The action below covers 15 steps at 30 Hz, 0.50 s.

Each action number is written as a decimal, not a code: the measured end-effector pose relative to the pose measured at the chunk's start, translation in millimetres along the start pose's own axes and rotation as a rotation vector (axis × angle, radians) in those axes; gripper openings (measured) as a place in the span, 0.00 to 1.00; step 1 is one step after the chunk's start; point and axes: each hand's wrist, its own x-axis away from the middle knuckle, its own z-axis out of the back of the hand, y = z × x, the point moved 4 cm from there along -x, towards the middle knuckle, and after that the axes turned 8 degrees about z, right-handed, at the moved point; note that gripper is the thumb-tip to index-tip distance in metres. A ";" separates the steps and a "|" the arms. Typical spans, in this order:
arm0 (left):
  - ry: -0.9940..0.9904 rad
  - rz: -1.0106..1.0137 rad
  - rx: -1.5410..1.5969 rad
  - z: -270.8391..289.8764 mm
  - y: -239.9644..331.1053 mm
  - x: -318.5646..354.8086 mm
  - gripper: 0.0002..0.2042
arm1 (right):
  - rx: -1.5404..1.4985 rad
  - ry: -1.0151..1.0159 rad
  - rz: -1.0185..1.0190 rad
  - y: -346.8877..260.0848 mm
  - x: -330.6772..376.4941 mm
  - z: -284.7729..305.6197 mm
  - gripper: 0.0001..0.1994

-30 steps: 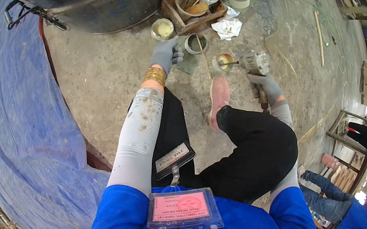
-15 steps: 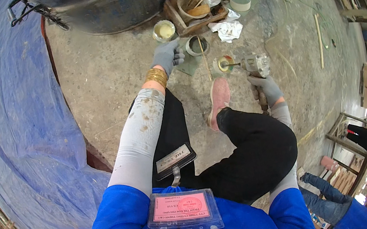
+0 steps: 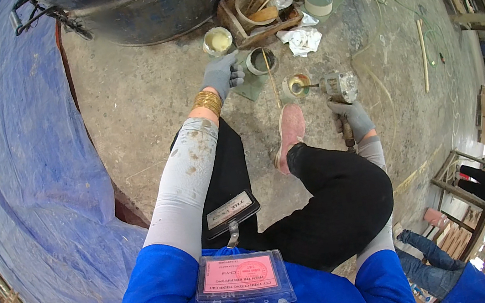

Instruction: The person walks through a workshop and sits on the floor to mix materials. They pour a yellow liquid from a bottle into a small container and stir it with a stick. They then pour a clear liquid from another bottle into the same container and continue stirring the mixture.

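My right hand (image 3: 353,119), in a grey glove, is closed around the handle of a metal-bodied power drill (image 3: 339,87). The drill lies sideways, and its shaft (image 3: 309,85) reaches left into a small cup (image 3: 289,94) with pale yellowish contents. My left hand (image 3: 221,75), also gloved, hovers over the floor with loosely bent fingers and the thumb apart; nothing shows in it. Just beyond it stands a cup of cream-coloured paste (image 3: 218,40). To its right is a dark-lined cup (image 3: 260,62), with a thin stick (image 3: 273,80) leaning against it.
A wooden box (image 3: 232,21) with a tub and sticks stands farther off, beside crumpled white cloth (image 3: 302,41) and a pale tub (image 3: 318,2). A large dark drum (image 3: 144,11) is behind. Blue tarp (image 3: 32,146) covers the left. Another person (image 3: 445,271) is at lower right.
The drill's shaft and the yellowish contents of its cup look slightly different. Both hands stay nearly in place. The person at lower right has shifted a little.
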 end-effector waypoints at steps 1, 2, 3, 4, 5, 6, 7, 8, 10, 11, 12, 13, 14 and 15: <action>0.008 0.003 -0.002 1.3 -0.1 -0.4 0.12 | 0.007 -0.005 0.009 -0.8 -0.3 0.6 0.09; 0.016 0.006 -0.004 3.2 0.3 -0.6 0.12 | 0.014 -0.011 0.017 -1.4 -0.5 0.8 0.09; 0.025 0.008 -0.005 4.6 0.3 -0.9 0.12 | -0.013 -0.022 0.023 -1.0 -0.2 -0.3 0.09; 0.012 0.002 -0.010 1.6 0.3 -0.9 0.12 | -0.041 -0.029 0.029 1.2 -0.6 0.4 0.09; 0.000 -0.004 -0.014 -1.6 -0.6 -0.5 0.13 | -0.068 -0.036 0.036 2.9 -1.3 1.6 0.10; -0.012 -0.011 -0.018 -4.6 -0.7 -0.6 0.13 | -0.066 -0.035 0.030 4.5 -2.4 3.8 0.10; -0.007 -0.006 -0.021 -2.4 -0.7 -1.0 0.13 | -0.064 -0.042 0.023 4.5 -2.9 3.0 0.10; -0.002 -0.001 -0.024 -0.2 -0.1 -1.7 0.13 | -0.062 -0.048 0.015 4.6 -3.2 2.2 0.10; 0.010 0.008 -0.032 1.6 -0.3 -2.4 0.14 | -0.060 -0.043 0.009 4.4 -2.7 1.3 0.10; 0.018 0.013 -0.038 1.5 -0.3 -2.6 0.14 | -0.058 -0.038 0.005 3.9 -2.4 1.0 0.10; 0.025 0.018 -0.044 1.3 -0.5 -2.8 0.14 | -0.047 -0.035 0.001 3.2 -2.5 0.8 0.10; 0.022 0.012 -0.042 1.5 -0.9 -3.7 0.13 | -0.034 -0.031 -0.002 3.0 -2.8 1.6 0.10; 0.019 0.006 -0.039 1.9 -1.5 -4.4 0.13 | -0.022 -0.027 -0.005 2.9 -2.9 2.4 0.10; 0.016 0.000 -0.037 2.3 -1.8 -5.2 0.13 | -0.028 -0.025 -0.002 2.9 -2.8 2.7 0.10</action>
